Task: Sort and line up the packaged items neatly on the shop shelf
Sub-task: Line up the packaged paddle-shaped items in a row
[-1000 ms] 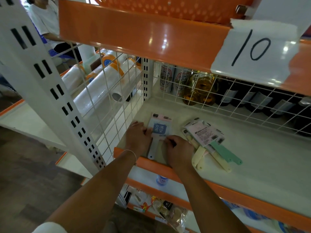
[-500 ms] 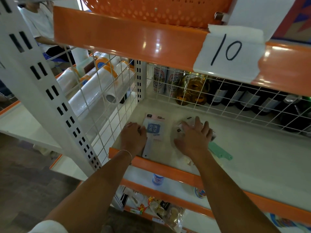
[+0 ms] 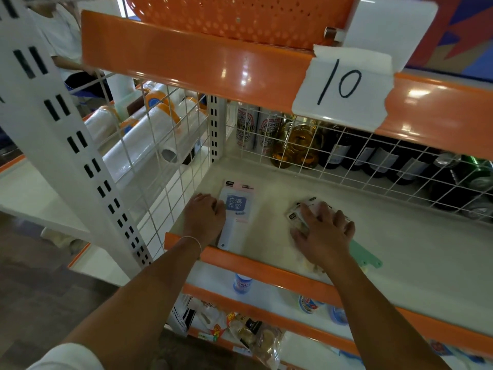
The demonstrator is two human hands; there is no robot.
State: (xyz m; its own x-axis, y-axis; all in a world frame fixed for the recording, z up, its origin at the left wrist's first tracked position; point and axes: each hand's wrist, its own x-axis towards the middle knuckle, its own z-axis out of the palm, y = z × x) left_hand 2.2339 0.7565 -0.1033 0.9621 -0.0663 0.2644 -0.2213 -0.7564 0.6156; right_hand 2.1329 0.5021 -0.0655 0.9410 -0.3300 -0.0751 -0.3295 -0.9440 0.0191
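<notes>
A pink-and-white packaged spatula with a blue label lies lengthwise at the left end of the cream shelf, handle toward the orange front lip. My left hand rests curled against its left edge. A loose pile of similar packages lies to the right, a green handle sticking out toward the front. My right hand lies flat on this pile with fingers spread, covering most of it.
White wire mesh walls the shelf on the left and back. Cans and bottles stand behind the back mesh, film rolls beyond the left one. An orange shelf edge with a "10" label hangs overhead. A person stands at top left.
My right hand left the single package and moved right onto the pile, spreading flat over it. My left hand stayed at the single package's left edge.
</notes>
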